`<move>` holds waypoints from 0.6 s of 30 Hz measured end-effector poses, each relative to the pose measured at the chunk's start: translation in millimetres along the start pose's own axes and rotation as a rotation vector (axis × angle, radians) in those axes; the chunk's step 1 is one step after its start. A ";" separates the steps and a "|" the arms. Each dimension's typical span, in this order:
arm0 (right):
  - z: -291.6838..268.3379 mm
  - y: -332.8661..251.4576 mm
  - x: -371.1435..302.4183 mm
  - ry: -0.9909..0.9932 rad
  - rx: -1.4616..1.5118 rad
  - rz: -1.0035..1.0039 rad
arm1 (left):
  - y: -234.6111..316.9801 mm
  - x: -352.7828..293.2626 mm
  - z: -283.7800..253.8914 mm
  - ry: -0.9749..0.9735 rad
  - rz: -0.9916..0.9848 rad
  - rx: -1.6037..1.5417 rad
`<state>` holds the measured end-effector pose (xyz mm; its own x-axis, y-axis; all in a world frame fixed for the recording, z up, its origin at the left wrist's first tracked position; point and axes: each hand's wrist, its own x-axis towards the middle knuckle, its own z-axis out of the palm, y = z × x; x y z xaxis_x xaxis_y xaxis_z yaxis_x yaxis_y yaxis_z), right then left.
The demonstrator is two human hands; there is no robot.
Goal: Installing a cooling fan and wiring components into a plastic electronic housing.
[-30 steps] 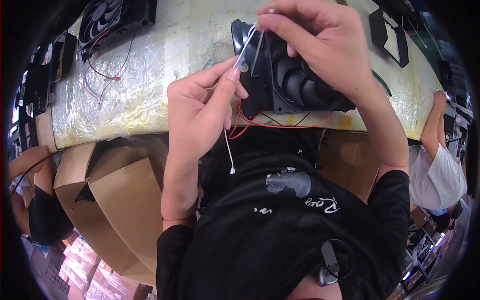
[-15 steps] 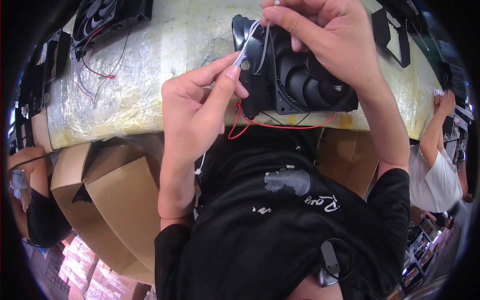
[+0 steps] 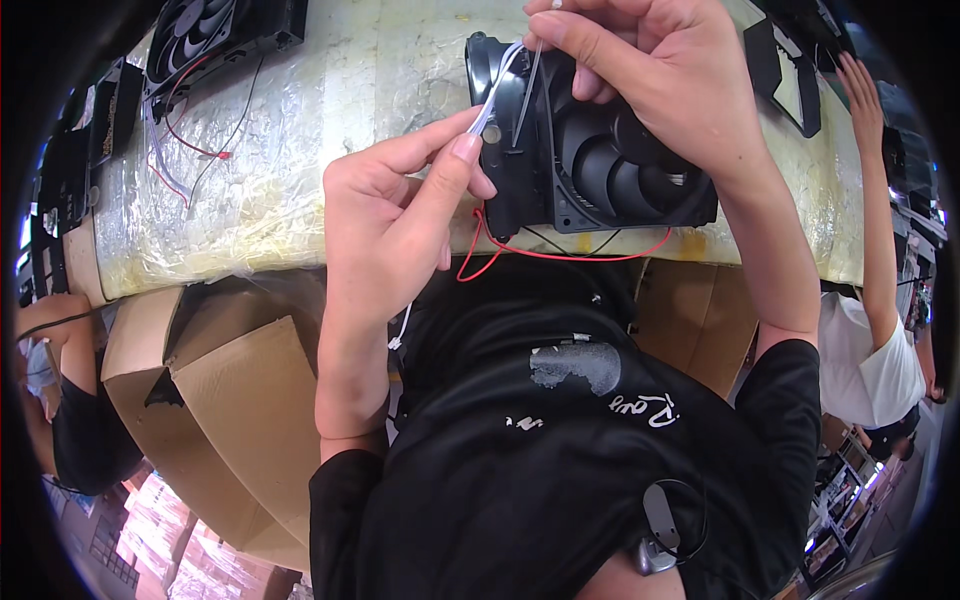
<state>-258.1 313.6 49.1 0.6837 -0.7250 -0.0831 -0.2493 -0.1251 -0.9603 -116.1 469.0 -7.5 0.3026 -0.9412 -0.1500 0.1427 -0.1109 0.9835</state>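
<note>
My left hand (image 3: 395,205) is closed, with thumb and forefinger pinching a bundle of thin white wires (image 3: 492,98). The bundle bends over at its top, close to the fingertips of my right hand (image 3: 655,75). That hand is also closed, pinching a thin pale strip (image 3: 527,95) that looks like a cable tie; its tail hangs down and a small white end shows above the fingers. Under both hands lies a black housing with a fan (image 3: 625,165), partly hidden by my right hand. A red wire (image 3: 590,256) loops along its near edge.
Plastic film covers the pale worktable (image 3: 290,130). Another black fan unit (image 3: 215,40) with loose wires lies at the far left, and a black frame (image 3: 785,75) at the right. An open cardboard box (image 3: 230,400) stands below left. A co-worker's arm (image 3: 875,200) reaches up at the right.
The pale strip's hanging tail, curved before, now looks straighter. My hands have hardly moved. At the right, the co-worker's arm has stretched up and away along the table.
</note>
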 end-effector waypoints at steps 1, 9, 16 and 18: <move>0.2 -0.6 0.2 0.000 0.000 0.002 | -0.5 0.1 -0.1 0.001 0.002 -0.007; 1.7 -5.5 2.0 -0.049 -0.007 0.040 | -1.0 1.4 -1.4 -0.004 0.004 -0.012; 0.9 -1.5 -8.0 -0.115 -0.052 -0.060 | 8.1 -1.6 -5.2 -0.089 -0.053 0.001; 6.9 -1.2 -18.7 -0.058 -0.310 -0.100 | 15.9 -4.4 -7.5 -0.123 -0.101 -0.017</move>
<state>-265.8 332.0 50.0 0.7513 -0.6598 -0.0163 -0.3696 -0.4002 -0.8386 -108.0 473.8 8.1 0.1688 -0.9576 -0.2336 0.1833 -0.2023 0.9620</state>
